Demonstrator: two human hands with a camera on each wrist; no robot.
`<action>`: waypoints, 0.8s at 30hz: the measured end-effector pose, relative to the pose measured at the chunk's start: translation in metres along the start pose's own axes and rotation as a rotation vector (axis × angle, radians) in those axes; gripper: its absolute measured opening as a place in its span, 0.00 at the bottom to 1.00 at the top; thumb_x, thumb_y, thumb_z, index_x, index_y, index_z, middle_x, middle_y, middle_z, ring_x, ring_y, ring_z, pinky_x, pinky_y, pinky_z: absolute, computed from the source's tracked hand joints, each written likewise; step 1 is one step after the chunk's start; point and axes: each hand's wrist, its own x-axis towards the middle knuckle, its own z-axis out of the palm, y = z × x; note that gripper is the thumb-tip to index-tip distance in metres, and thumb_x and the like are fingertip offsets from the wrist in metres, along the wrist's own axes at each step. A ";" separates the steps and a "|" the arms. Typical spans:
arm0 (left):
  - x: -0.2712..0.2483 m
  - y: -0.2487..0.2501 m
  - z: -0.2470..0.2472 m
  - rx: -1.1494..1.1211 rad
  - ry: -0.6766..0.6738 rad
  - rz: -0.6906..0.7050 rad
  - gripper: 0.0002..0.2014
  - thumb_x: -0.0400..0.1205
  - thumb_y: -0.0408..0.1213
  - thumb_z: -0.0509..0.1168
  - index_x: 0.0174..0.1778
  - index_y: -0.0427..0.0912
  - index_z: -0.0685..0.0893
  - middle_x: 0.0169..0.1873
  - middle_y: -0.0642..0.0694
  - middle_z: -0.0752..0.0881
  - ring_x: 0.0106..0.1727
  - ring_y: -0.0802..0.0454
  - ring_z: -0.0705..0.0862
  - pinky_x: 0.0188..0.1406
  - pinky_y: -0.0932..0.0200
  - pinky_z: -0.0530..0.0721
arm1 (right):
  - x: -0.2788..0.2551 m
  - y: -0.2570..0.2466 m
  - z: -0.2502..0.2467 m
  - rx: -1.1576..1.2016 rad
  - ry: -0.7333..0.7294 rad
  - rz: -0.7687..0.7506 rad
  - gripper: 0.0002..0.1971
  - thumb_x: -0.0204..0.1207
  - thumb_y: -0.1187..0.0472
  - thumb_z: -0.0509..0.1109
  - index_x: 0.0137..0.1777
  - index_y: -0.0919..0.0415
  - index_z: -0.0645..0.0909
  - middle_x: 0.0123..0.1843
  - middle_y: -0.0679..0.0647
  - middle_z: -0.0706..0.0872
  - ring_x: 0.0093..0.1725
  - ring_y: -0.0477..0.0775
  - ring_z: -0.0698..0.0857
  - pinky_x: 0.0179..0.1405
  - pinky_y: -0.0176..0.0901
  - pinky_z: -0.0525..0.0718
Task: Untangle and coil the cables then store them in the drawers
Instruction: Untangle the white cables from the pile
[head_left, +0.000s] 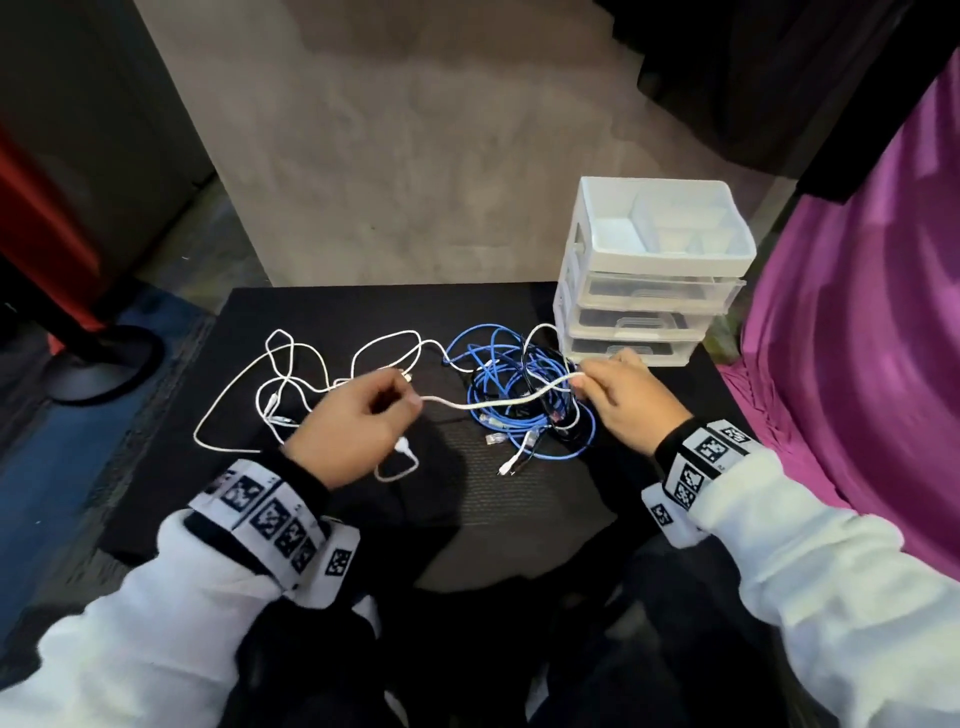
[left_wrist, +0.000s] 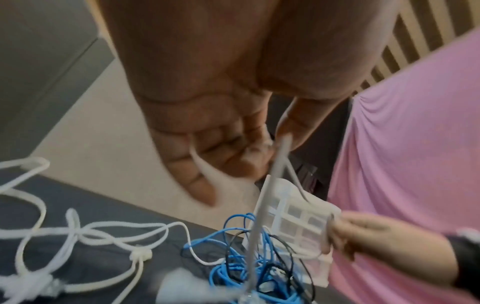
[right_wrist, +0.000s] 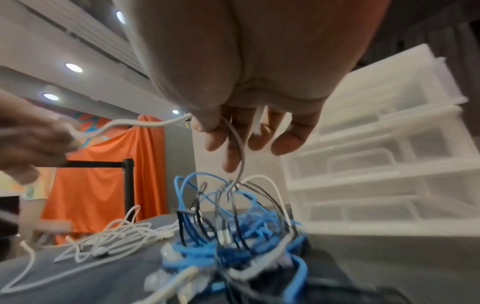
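White cable stretched between both hands above the blue cable tangle on the black bench. Left hand grip: thumb and fingers pinching one end of that span. Right hand grip: fingertips pinching the other end, close to the lowest drawer. More white cable lying in loose loops to the left. Drawer unit at back right of bench, drawers closed.
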 end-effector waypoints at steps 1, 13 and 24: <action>0.001 0.000 0.003 0.063 0.035 0.037 0.16 0.76 0.59 0.65 0.46 0.50 0.84 0.46 0.51 0.85 0.44 0.55 0.85 0.51 0.55 0.81 | 0.004 -0.009 -0.006 -0.001 -0.008 -0.032 0.19 0.89 0.43 0.52 0.40 0.50 0.73 0.36 0.46 0.80 0.43 0.54 0.75 0.52 0.59 0.77; 0.005 0.070 0.035 -0.028 0.125 0.242 0.16 0.87 0.49 0.64 0.37 0.44 0.85 0.20 0.54 0.73 0.24 0.57 0.70 0.26 0.55 0.71 | 0.007 -0.056 -0.004 0.072 -0.023 -0.180 0.16 0.91 0.49 0.58 0.42 0.54 0.73 0.36 0.46 0.77 0.37 0.51 0.77 0.40 0.50 0.75; 0.004 0.038 -0.060 -0.565 0.377 0.064 0.16 0.88 0.48 0.61 0.39 0.48 0.88 0.23 0.51 0.77 0.27 0.53 0.80 0.39 0.55 0.81 | 0.008 0.020 0.011 0.102 0.000 0.155 0.17 0.90 0.51 0.60 0.40 0.56 0.74 0.36 0.52 0.84 0.39 0.60 0.84 0.46 0.59 0.84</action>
